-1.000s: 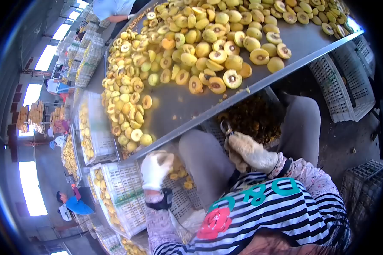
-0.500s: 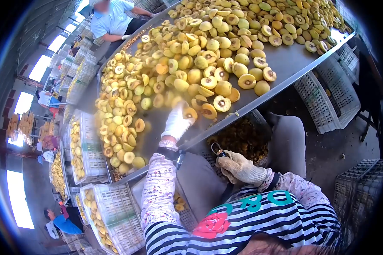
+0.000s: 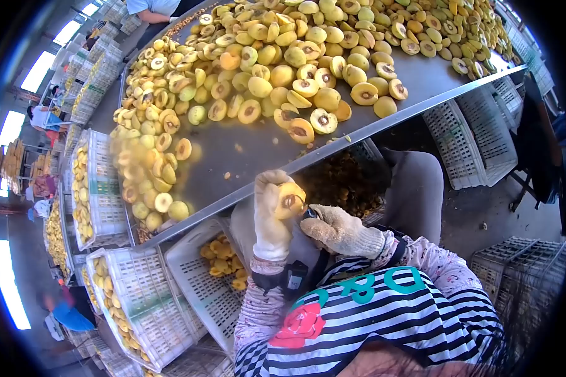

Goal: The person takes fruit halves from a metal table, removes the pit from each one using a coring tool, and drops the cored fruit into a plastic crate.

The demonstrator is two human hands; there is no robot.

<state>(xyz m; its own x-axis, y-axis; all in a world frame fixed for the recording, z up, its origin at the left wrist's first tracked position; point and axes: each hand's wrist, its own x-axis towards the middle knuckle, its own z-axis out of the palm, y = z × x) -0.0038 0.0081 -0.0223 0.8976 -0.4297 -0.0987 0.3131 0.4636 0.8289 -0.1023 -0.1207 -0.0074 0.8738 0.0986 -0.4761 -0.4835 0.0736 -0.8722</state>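
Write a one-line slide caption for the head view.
Gloved left hand holds a halved yellow fruit while right hand works its pit.

White glove (image 3: pixel 270 217), tan glove (image 3: pixel 341 231), floral sleeves, striped top.

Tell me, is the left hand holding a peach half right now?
Yes, the gloved left hand grips a peach half, pit side showing.

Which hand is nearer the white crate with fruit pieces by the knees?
Left. The left hand, holding a fruit half, sits just right of the crate; the right hand is farther right, beyond it.
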